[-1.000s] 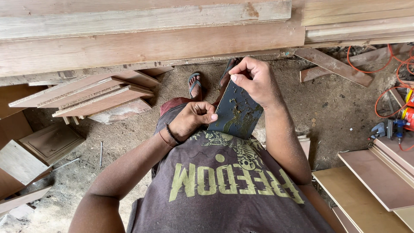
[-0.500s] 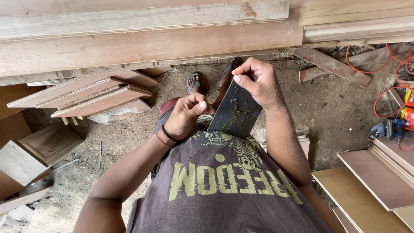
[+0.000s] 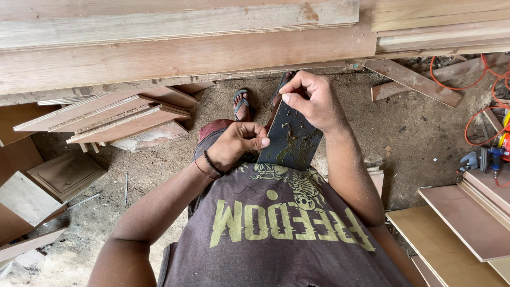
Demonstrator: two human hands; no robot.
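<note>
My right hand (image 3: 313,101) pinches the top edge of a dark flat rectangular pad (image 3: 291,142) smeared with yellowish paste, holding it upright against my dark printed shirt (image 3: 276,228). My left hand (image 3: 238,143) is curled, its thumb and fingertips touching the pad's left edge; whether it holds anything small I cannot tell. A dark band circles my left wrist. Below, my feet in sandals (image 3: 241,103) stand on the dusty floor.
Long wooden planks (image 3: 180,48) run across the top. Stacked boards (image 3: 117,117) lie at left, flat panels (image 3: 467,223) at lower right. An orange cable (image 3: 478,85) and a blue power tool (image 3: 486,157) lie at right. A loose batten (image 3: 411,82) rests on the floor.
My left hand has moved right from my chest up to the pad's left edge. My right hand has held the pad almost in place.
</note>
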